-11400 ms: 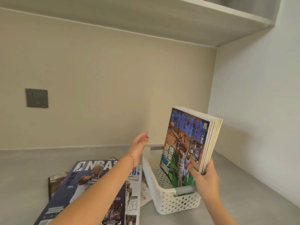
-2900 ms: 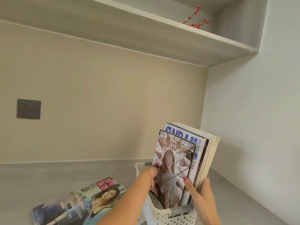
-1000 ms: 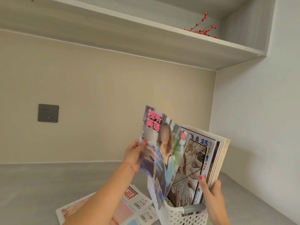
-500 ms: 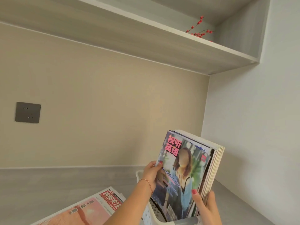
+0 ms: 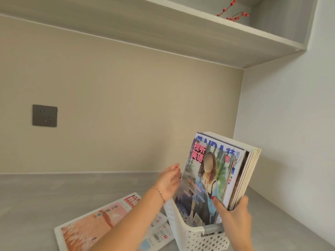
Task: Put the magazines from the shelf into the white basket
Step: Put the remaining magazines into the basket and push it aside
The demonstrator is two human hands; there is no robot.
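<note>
Red-painted nails mark where your grip is: your right hand (image 5: pixel 233 214) has its thumb pressed on the front cover and its fingers wrapped behind the stack of magazines (image 5: pixel 219 174), pinching the whole bundle so it stands upright in the white basket (image 5: pixel 192 234) rather than fanning out. Your left hand (image 5: pixel 169 180) has its fingers straight and relaxed just beside the left edge of the front magazine, holding nothing; whether it touches the edge I cannot tell. It looks placed to square the covers or steady them.

The stack stands on its bottom edges inside the basket, leaning slightly right toward the side wall. 1 more magazine (image 5: pixel 101 220) lies flat on the grey shelf surface (image 5: pixel 45 192) left of the basket, partly under your forearm, so by my reading it is next.

The front cover reads "视听英语" in pink, with "Never Say Never" lower down. Behind it, blue letters "NBA", "特" and "2024" show. The flat magazine's red title is too blurred to read.
</note>
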